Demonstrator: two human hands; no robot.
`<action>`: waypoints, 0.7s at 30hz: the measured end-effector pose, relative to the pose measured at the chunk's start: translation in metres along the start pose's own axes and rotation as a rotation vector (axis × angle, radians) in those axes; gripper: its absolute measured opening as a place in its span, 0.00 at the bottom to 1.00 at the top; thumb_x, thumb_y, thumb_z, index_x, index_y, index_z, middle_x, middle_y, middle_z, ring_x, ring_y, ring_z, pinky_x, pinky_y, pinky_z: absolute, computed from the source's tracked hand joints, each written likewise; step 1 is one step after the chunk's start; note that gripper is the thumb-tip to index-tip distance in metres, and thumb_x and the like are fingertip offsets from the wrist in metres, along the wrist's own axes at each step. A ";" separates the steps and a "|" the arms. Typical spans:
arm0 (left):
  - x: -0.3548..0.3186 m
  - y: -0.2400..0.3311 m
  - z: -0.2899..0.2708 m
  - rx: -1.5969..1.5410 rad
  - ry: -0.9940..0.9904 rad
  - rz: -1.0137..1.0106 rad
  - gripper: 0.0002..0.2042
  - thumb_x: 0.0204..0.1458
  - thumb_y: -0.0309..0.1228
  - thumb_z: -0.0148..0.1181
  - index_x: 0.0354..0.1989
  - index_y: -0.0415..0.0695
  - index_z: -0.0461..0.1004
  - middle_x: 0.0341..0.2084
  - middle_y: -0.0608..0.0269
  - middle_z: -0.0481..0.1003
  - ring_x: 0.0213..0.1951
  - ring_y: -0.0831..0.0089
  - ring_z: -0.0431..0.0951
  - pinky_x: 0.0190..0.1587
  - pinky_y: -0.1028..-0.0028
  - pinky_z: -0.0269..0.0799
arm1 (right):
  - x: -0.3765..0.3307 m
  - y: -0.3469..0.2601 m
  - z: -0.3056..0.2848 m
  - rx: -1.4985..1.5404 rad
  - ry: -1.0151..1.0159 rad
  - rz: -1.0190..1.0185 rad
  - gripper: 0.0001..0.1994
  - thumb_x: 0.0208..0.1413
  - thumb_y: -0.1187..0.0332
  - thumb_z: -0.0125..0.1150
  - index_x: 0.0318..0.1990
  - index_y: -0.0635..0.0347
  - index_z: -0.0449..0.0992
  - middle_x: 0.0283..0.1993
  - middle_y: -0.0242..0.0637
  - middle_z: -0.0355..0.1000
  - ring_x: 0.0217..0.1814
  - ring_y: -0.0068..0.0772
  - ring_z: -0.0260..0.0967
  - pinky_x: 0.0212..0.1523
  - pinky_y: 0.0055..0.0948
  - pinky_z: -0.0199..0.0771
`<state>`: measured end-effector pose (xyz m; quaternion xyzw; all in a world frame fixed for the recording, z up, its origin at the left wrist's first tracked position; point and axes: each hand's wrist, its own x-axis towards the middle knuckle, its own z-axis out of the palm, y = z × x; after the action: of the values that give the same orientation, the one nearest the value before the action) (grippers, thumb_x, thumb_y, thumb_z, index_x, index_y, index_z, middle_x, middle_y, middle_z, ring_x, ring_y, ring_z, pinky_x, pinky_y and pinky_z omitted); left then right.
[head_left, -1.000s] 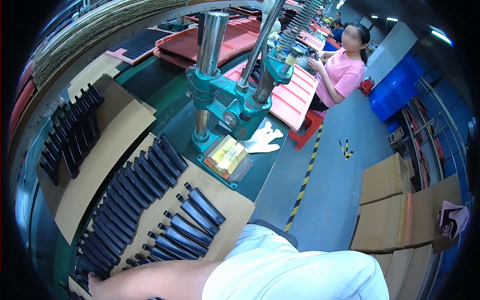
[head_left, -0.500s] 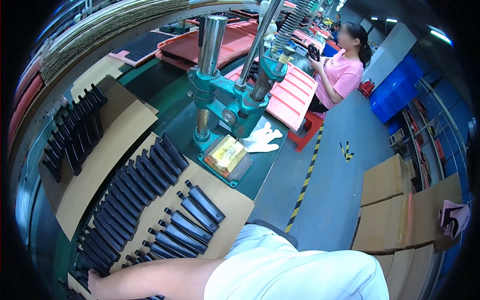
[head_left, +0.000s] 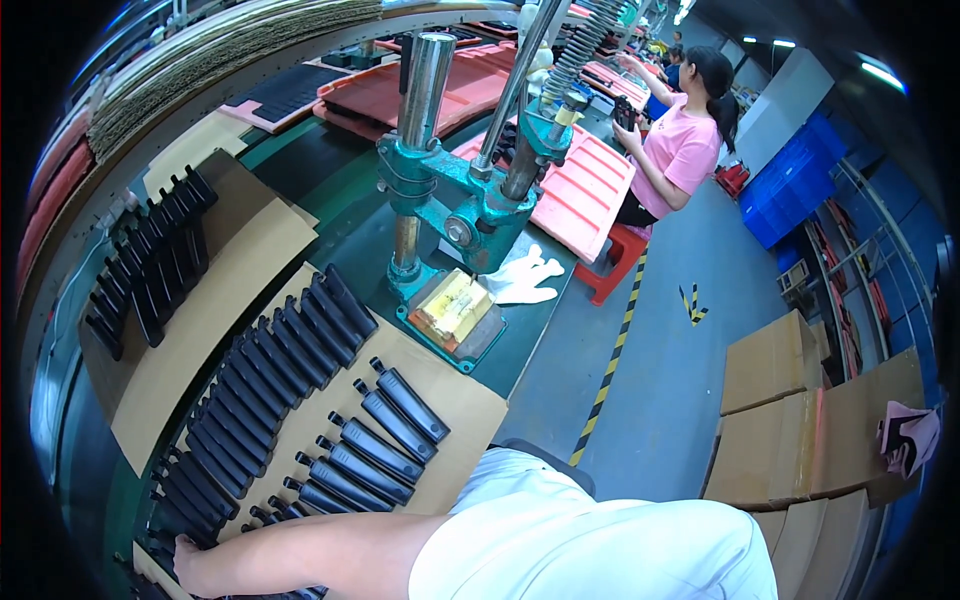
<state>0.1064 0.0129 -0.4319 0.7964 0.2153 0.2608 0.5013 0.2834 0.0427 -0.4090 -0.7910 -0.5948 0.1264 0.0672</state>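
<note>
My left hand is at the lower left, at the end of a bare forearm reaching leftward from a white sleeve. It is beside the near end of a long row of black handle-shaped parts, next to the nearest ones. The fingers are cut off from sight at the dark rim, so their grip is hidden. A shorter row of similar black parts, with narrow necks, lies on brown cardboard closer to me. My forearm covers some of these. My right hand is out of view.
A green hand press stands ahead with a yellowish block on its base. Beside it lies a white glove. More black parts rest on cardboard at left. A co-worker in pink is beyond a red stool. Cartons stand right.
My left hand and forearm have barely moved. The co-worker has turned away and stretched one arm out toward the far bench, still holding a black item in the other hand.
</note>
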 end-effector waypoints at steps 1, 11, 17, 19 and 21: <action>0.000 0.002 0.001 -0.002 -0.002 -0.001 0.14 0.59 0.28 0.64 0.43 0.26 0.80 0.34 0.47 0.83 0.33 0.62 0.79 0.42 0.72 0.76 | 0.002 0.001 0.002 -0.001 -0.002 0.002 0.14 0.57 0.58 0.66 0.48 0.51 0.85 0.52 0.35 0.81 0.52 0.40 0.77 0.42 0.51 0.78; -0.003 0.035 0.005 0.084 -0.086 0.094 0.13 0.58 0.28 0.65 0.43 0.26 0.80 0.35 0.47 0.83 0.34 0.63 0.80 0.43 0.72 0.76 | 0.016 0.000 0.023 0.031 -0.020 -0.057 0.19 0.53 0.52 0.66 0.49 0.51 0.84 0.49 0.41 0.79 0.47 0.47 0.72 0.42 0.55 0.66; 0.047 0.006 -0.015 0.446 -0.236 0.951 0.13 0.58 0.27 0.64 0.43 0.26 0.80 0.35 0.47 0.84 0.34 0.63 0.80 0.43 0.72 0.76 | 0.005 0.008 0.017 0.023 0.018 -0.063 0.17 0.53 0.55 0.66 0.47 0.52 0.84 0.47 0.41 0.80 0.44 0.45 0.72 0.40 0.53 0.65; 0.052 -0.007 -0.031 0.580 -0.276 1.218 0.13 0.58 0.27 0.64 0.43 0.26 0.80 0.35 0.47 0.84 0.34 0.63 0.80 0.43 0.72 0.76 | -0.007 0.002 0.010 0.045 0.019 -0.108 0.13 0.56 0.61 0.63 0.45 0.53 0.85 0.46 0.43 0.80 0.42 0.45 0.71 0.41 0.53 0.63; 0.047 -0.018 -0.036 0.643 -0.301 1.357 0.13 0.58 0.27 0.64 0.43 0.26 0.80 0.35 0.47 0.84 0.34 0.63 0.80 0.44 0.72 0.76 | -0.014 0.002 0.005 0.055 0.023 -0.123 0.12 0.57 0.63 0.61 0.44 0.54 0.85 0.45 0.44 0.80 0.41 0.45 0.71 0.41 0.53 0.61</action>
<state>0.1184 0.0726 -0.4258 0.8878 -0.3261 0.3247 -0.0012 0.2800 0.0287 -0.4125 -0.7523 -0.6377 0.1294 0.1033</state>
